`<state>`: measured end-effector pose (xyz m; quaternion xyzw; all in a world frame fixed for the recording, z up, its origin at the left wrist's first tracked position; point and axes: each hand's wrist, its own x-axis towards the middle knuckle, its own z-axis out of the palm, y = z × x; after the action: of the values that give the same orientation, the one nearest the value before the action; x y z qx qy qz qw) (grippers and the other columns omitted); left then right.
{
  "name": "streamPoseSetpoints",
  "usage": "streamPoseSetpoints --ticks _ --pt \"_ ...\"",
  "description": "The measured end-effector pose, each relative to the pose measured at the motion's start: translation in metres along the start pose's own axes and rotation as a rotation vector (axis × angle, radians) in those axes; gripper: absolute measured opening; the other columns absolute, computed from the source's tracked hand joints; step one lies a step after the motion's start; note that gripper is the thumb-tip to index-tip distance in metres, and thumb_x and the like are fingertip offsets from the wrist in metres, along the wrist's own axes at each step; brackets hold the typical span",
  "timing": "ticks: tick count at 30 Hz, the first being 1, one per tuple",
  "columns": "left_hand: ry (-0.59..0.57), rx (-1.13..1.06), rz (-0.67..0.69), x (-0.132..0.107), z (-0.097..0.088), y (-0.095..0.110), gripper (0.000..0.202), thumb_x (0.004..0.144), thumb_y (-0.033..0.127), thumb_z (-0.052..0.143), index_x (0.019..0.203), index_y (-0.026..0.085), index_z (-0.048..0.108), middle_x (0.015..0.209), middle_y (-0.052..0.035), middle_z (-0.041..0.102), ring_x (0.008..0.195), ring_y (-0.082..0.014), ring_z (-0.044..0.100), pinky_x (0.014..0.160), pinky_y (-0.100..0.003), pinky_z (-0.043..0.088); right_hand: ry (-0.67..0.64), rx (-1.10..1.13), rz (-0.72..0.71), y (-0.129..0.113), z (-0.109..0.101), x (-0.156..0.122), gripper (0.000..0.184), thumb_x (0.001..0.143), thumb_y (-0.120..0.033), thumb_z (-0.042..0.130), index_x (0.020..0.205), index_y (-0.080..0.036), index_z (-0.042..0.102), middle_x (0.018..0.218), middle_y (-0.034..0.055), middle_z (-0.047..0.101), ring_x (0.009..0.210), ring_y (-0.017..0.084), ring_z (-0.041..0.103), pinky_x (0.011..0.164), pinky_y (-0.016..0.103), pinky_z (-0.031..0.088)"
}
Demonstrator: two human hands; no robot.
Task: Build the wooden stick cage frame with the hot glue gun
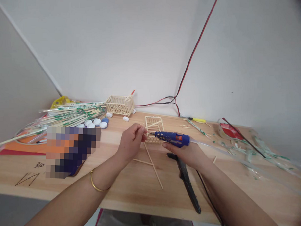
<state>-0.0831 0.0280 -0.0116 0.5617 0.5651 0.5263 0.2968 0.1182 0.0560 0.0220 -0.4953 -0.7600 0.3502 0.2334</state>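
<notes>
My right hand (186, 153) grips a blue hot glue gun (173, 138), its nozzle pointing left at my left hand's fingertips. My left hand (131, 138) pinches a short thin wooden stick (144, 130) right at the nozzle. Just behind both hands a small open frame of wooden sticks (153, 126) stands on the wooden table (138, 188). Two long loose sticks (152, 164) lie crossed on the table below my hands. A clear glue rod (213, 148) sticks out of the gun's back to the right.
A finished stick basket (120, 104) stands at the back. Wrapped chopsticks (71, 115) and several bottle caps (97, 122) lie left. A black knife (187, 180) lies by my right wrist. A tape roll (229, 131), wrappers (257, 153) and a yellow tool (197, 120) lie right.
</notes>
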Motion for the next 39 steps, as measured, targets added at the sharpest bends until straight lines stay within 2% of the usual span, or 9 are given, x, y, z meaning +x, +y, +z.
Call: streamPoseSetpoints --ticks 5,14,17,19,23,25,28,33,39 --pt "-0.029 -0.026 -0.010 0.000 0.002 -0.001 0.027 0.089 0.038 0.044 0.084 0.017 0.059 0.065 -0.0004 0.064 0.060 -0.0122 0.062 0.062 -0.024 0.049 0.020 -0.015 0.017 0.001 0.000 0.000 0.028 0.073 -0.043 0.063 0.092 -0.023 0.069 0.080 0.0000 0.069 0.071 0.018 0.062 0.060 0.025 0.048" --pt "-0.058 -0.130 -0.044 0.000 0.004 -0.006 0.029 0.088 0.042 0.045 0.084 0.017 0.058 0.072 -0.0032 0.067 0.065 -0.0143 0.065 0.063 -0.026 0.052 0.037 -0.075 0.015 0.001 0.002 -0.003 0.025 0.071 -0.044 0.064 0.079 -0.020 0.065 0.067 -0.0015 0.063 0.060 0.014 0.057 0.052 0.023 0.043" --pt "-0.047 -0.083 -0.024 0.001 0.001 -0.002 0.026 0.088 0.039 0.045 0.085 0.017 0.058 0.068 -0.0016 0.066 0.061 -0.0128 0.063 0.061 -0.024 0.051 0.059 -0.101 0.060 0.001 -0.015 -0.011 0.026 0.070 -0.045 0.065 0.080 -0.021 0.067 0.070 -0.0003 0.066 0.064 0.016 0.061 0.054 0.023 0.046" --pt "-0.032 -0.031 0.018 0.002 -0.002 0.001 0.024 0.087 0.037 0.047 0.083 0.017 0.059 0.066 -0.0004 0.064 0.059 -0.0114 0.061 0.059 -0.023 0.050 0.070 -0.106 0.092 0.007 -0.033 -0.018 0.030 0.072 -0.047 0.064 0.089 -0.023 0.069 0.078 0.0011 0.069 0.072 0.018 0.064 0.060 0.025 0.049" --pt "-0.003 0.041 0.096 0.003 -0.005 0.006 0.022 0.086 0.035 0.049 0.081 0.017 0.061 0.068 -0.0001 0.063 0.060 -0.0105 0.059 0.061 -0.022 0.048 0.161 -0.088 0.161 0.019 -0.058 -0.029 0.038 0.074 -0.054 0.061 0.094 -0.022 0.070 0.072 0.0035 0.070 0.069 0.022 0.065 0.058 0.029 0.051" --pt "-0.007 0.010 0.068 0.003 -0.003 0.005 0.024 0.086 0.037 0.048 0.083 0.017 0.061 0.068 -0.0008 0.064 0.060 -0.0110 0.059 0.061 -0.023 0.049 0.141 -0.042 0.100 0.015 -0.055 -0.030 0.037 0.076 -0.052 0.060 0.098 -0.025 0.070 0.084 0.0039 0.072 0.079 0.024 0.066 0.065 0.031 0.053" --pt "-0.027 -0.068 0.003 0.003 0.003 0.000 0.028 0.087 0.040 0.046 0.086 0.016 0.060 0.068 -0.0019 0.064 0.061 -0.0127 0.062 0.061 -0.025 0.050 0.035 0.026 -0.039 0.002 -0.035 -0.024 0.034 0.078 -0.048 0.060 0.106 -0.031 0.068 0.104 0.0001 0.070 0.095 0.023 0.064 0.077 0.030 0.052" --pt "-0.037 -0.100 -0.014 0.002 0.004 -0.009 0.029 0.087 0.042 0.046 0.085 0.016 0.059 0.068 -0.0022 0.065 0.063 -0.0130 0.063 0.062 -0.026 0.051 0.059 -0.050 0.016 -0.004 -0.004 -0.011 0.039 0.072 -0.053 0.062 0.096 -0.024 0.069 0.082 0.0010 0.070 0.074 0.020 0.064 0.063 0.029 0.050" --pt "-0.052 -0.065 -0.013 0.002 0.002 -0.004 0.029 0.088 0.041 0.045 0.085 0.016 0.059 0.065 -0.0012 0.064 0.061 -0.0126 0.063 0.060 -0.024 0.051 0.036 -0.055 0.034 0.001 0.000 -0.009 0.036 0.074 -0.053 0.059 0.089 -0.022 0.068 0.078 0.0012 0.069 0.072 0.019 0.063 0.059 0.026 0.048"
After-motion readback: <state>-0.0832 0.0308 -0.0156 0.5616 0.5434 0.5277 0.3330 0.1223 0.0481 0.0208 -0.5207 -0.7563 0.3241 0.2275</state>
